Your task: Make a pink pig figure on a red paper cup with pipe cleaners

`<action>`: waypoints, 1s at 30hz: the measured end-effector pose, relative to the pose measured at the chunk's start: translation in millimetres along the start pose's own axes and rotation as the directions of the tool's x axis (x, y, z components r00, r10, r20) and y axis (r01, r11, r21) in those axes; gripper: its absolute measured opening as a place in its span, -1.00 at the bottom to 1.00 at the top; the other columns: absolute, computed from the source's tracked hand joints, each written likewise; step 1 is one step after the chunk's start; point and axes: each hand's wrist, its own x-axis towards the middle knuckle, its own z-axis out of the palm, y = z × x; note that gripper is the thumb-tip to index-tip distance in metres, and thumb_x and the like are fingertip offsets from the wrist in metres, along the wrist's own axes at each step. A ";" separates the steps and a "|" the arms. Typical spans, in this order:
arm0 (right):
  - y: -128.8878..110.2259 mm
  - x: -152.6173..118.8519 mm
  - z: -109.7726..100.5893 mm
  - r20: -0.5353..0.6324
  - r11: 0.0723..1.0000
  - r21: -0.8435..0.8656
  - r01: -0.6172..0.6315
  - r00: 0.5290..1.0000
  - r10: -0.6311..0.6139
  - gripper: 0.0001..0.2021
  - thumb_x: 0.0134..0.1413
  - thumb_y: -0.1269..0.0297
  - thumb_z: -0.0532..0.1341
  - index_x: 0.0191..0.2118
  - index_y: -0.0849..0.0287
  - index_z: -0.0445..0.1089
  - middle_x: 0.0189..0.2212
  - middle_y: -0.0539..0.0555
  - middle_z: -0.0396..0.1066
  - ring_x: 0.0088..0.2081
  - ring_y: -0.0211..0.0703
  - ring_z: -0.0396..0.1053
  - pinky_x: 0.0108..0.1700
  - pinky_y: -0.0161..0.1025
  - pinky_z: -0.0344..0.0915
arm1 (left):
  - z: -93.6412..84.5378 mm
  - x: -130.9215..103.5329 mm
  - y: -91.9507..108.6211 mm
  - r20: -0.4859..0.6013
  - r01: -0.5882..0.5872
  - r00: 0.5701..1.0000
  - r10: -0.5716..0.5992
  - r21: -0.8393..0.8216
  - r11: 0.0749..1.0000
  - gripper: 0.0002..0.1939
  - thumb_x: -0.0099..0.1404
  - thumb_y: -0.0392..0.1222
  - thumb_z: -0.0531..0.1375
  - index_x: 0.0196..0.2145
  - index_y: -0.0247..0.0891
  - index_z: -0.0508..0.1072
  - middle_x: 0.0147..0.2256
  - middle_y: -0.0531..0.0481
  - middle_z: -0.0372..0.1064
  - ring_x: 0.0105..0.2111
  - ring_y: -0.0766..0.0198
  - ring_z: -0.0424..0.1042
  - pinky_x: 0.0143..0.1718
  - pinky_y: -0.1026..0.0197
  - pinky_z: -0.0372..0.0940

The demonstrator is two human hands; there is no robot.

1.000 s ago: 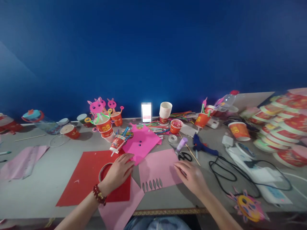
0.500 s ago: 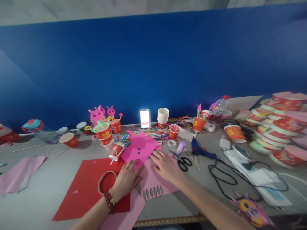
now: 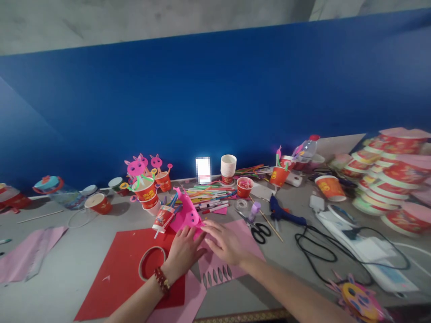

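A bright pink sheet (image 3: 187,215) with small dark dots, paper or thin foam, stands partly folded up at mid-table. My left hand (image 3: 183,246) holds its lower edge, fingers over the sheet and thumb pointing right. At the sheet's right edge, my right hand (image 3: 222,242) grips with its fingertips, close to the left thumb. Under my hands lies a pale pink sheet (image 3: 247,237) with a row of leaf-shaped cut-outs. Left of it, a red sheet (image 3: 117,269) carries a roll of tape (image 3: 141,264), beside my left wrist.
Black-handled scissors (image 3: 261,232), a purple glue stick (image 3: 255,208) and a blue glue gun (image 3: 286,215) lie to the right. A white power strip (image 3: 367,251) with cables is farther right. Decorated paper cups (image 3: 144,193) stand at the back left. Colourful sticks (image 3: 212,194) lie behind the sheet.
The bright pink sheet's right side has been lifted and folded over to the left, uncovering markers behind it. My right hand has moved left, close to my left hand.
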 end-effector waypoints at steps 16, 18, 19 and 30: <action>44.5 82.7 -4.4 0.067 0.970 -0.123 -0.211 0.973 0.221 -0.83 0.22 0.36 0.13 -0.23 0.20 0.49 -0.24 0.16 0.55 -0.16 -0.02 0.47 -0.12 -0.22 0.29 | -11.6 13.6 17.8 0.094 0.030 0.995 -0.040 0.102 0.994 -0.32 0.31 0.11 0.18 0.23 -0.41 0.24 -0.03 -0.31 0.42 -0.03 -0.07 0.36 -0.25 0.06 0.39; 48.0 98.0 -1.9 0.099 0.958 -0.203 -0.204 0.969 0.228 -0.85 0.18 0.35 0.18 -0.28 0.22 0.51 -0.21 0.22 0.53 -0.11 0.06 0.44 -0.11 -0.18 0.27 | -11.9 13.4 18.3 0.099 0.021 0.995 -0.031 0.106 0.994 -0.32 0.31 0.11 0.18 0.23 -0.40 0.23 -0.03 -0.31 0.43 -0.03 -0.07 0.37 -0.28 0.06 0.40; 48.1 103.6 -0.4 0.117 0.952 -0.235 -0.196 0.967 0.228 -0.86 0.16 0.34 0.19 -0.29 0.23 0.52 -0.19 0.23 0.53 -0.10 0.09 0.43 -0.11 -0.17 0.27 | -11.6 13.1 18.4 0.098 0.018 0.995 -0.029 0.110 0.994 -0.32 0.31 0.11 0.18 0.23 -0.40 0.23 -0.03 -0.31 0.43 -0.03 -0.07 0.37 -0.28 0.06 0.40; 44.3 117.2 -1.0 0.094 0.891 -0.388 -0.237 0.951 0.294 -0.70 0.28 0.22 0.20 0.06 0.21 0.33 0.02 0.15 0.38 -0.07 -0.05 0.42 -0.06 0.00 0.42 | -8.1 11.9 16.8 0.105 -0.022 0.994 0.007 0.144 0.989 -0.29 0.30 0.17 0.17 0.24 -0.35 0.22 -0.03 -0.30 0.41 -0.06 -0.06 0.37 -0.24 0.08 0.38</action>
